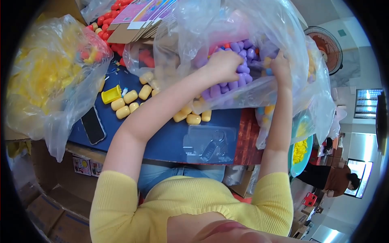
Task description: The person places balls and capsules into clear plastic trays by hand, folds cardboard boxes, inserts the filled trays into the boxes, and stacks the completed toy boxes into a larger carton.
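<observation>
My left hand point(225, 65) reaches into a large clear plastic bag point(186, 24), fingers curled down among purple capsule-shaped plastic pieces point(242, 69). Its fingertips are partly hidden by the pieces. At the bag's right side my right hand point(281, 67) is closed on the film, holding it up. Orange and blue pieces show through the plastic near this hand. Below my left forearm, several pale yellow capsule-shaped pieces point(193, 119) lie on the blue table point(166, 139). A yellow plastic cup-like piece point(111, 94) rests on its side to the left.
Another bag point(44, 77) with yellow pieces stands at left, beside a phone point(93, 126). Printed cards point(137, 18) and red pieces point(106, 20) are at the back. A clear plastic blister point(210, 143) lies near the front edge. At right are a teal basin point(311, 156), a fan point(324, 48) and another person point(328, 176).
</observation>
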